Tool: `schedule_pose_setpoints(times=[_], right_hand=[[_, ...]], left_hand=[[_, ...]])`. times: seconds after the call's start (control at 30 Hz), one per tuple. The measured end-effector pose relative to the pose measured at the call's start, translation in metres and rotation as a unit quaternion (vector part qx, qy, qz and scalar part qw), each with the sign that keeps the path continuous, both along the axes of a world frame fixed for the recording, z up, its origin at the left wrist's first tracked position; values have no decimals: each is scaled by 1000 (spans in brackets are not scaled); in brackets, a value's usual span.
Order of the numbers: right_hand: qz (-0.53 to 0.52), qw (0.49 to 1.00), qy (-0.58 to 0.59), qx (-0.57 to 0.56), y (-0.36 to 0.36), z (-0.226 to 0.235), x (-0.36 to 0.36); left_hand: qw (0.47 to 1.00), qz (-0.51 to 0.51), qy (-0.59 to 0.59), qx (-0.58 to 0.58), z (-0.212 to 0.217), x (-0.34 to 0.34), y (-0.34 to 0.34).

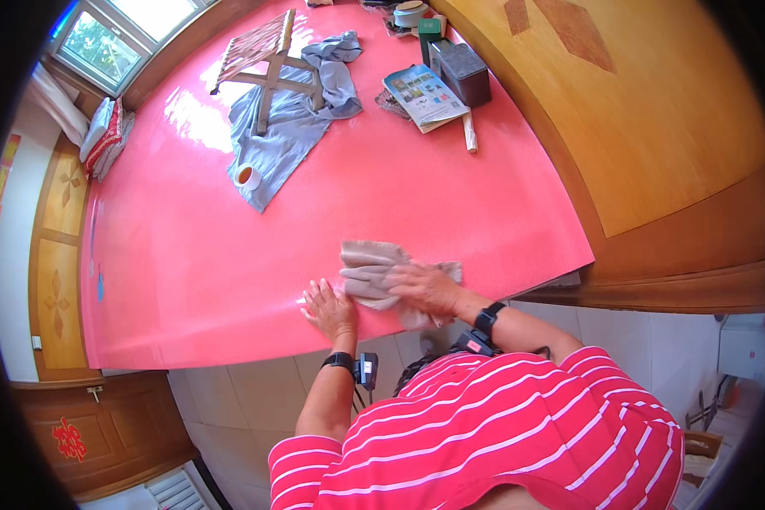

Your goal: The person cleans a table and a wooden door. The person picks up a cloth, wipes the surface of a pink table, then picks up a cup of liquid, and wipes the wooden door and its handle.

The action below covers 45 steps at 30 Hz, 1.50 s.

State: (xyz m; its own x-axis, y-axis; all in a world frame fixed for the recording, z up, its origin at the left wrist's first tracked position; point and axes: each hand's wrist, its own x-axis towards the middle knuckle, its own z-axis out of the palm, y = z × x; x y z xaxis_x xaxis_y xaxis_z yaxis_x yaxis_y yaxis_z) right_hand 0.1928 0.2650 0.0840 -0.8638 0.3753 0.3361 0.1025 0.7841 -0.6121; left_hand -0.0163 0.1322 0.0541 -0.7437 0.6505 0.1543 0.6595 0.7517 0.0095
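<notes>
My left hand (329,309) lies flat with its fingers spread, resting on the broad pink surface (204,280) near its front edge. Just to its right, a crumpled grey-beige cloth (367,274) is bunched on the same surface. My right hand (425,289) presses down over the cloth's right side, its fingers slightly blurred and bent onto the fabric. Part of the cloth hangs at the front edge below that hand. Each wrist carries a black band.
Farther back, a folding stool (274,81) lies on a blue-grey garment (285,140), with a cup of brownish liquid (247,177) on its near corner. At the back right are a magazine (425,95) and a dark box (465,74). Wooden cabinets (680,110) border the right.
</notes>
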Motion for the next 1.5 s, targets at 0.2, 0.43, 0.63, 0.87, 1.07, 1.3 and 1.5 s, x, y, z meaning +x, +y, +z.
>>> schedule_pose_setpoints(times=[0.2, 0.43, 0.63, 0.87, 1.07, 1.3, 1.5], right_hand=[[-215, 958, -188, 23, 29, -15, 70], [-247, 935, -253, -19, 53, 21, -28], [-163, 981, -66, 81, 67, -39, -136], [59, 994, -62, 71, 39, -20, -132], [-96, 991, -88, -15, 60, 6, -30], [-379, 882, -161, 230, 91, -21, 110], [-412, 862, -171, 242, 82, -29, 117]], left_hand=[[999, -2, 42, 16, -11, -6, -4], [999, 2, 50, 4, -8, -7, -5], [999, -13, 41, 22, -4, -2, -1], [1000, 6, 0, 25, 1, 2, -1], [998, 5, 34, 52, -9, -3, -3], [998, 7, 32, 53, -6, -7, -3], [999, 1, 38, 28, -7, -8, -6]])
